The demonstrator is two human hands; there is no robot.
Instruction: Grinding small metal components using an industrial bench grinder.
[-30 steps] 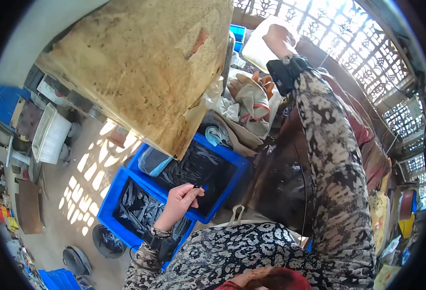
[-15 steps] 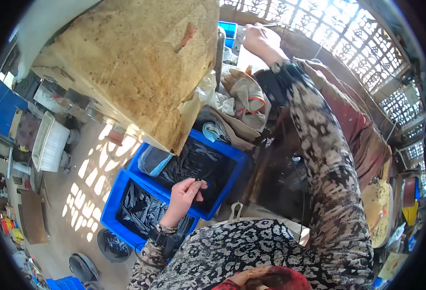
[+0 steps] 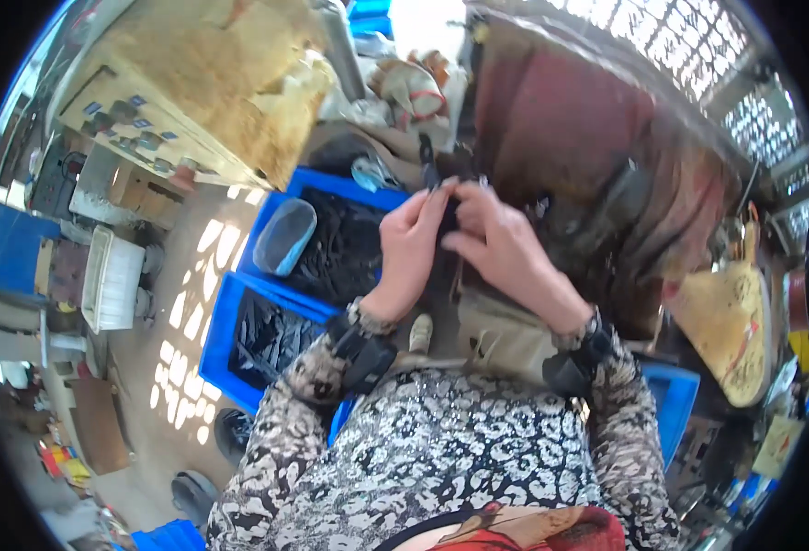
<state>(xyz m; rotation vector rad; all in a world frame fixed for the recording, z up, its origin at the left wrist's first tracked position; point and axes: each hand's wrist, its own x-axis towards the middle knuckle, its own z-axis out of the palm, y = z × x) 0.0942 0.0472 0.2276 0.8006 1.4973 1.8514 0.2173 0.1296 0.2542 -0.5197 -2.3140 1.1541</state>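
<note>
My left hand [image 3: 407, 250] is closed, thumb against fingers, on a thin dark strip [image 3: 428, 167] that sticks up past the fingertips. My right hand [image 3: 507, 255] meets it at the fingertips, its fingers curled and slightly blurred. Whatever the right fingers pinch is too small and smeared to make out. Left of the hands, a blue bin [image 3: 259, 246] holds dark strips and a clear plastic tub [image 3: 285, 237]. Nearer me, a second blue bin [image 3: 218, 342] holds more dark, flat strips.
A worn yellowish machine cabinet [image 3: 193, 64] rises at the far left. Pale work gloves [image 3: 409, 87] lie beyond the hands. Reddish-brown cloth [image 3: 561, 110] covers something at the far right, with a yellow board-like piece [image 3: 724, 335] nearby. A white tub [image 3: 115, 280] stands far left.
My right hand has come back from the far shelf area to meet the left. My left hand has risen from above the bins, moving right and away from me. The view has shifted.
</note>
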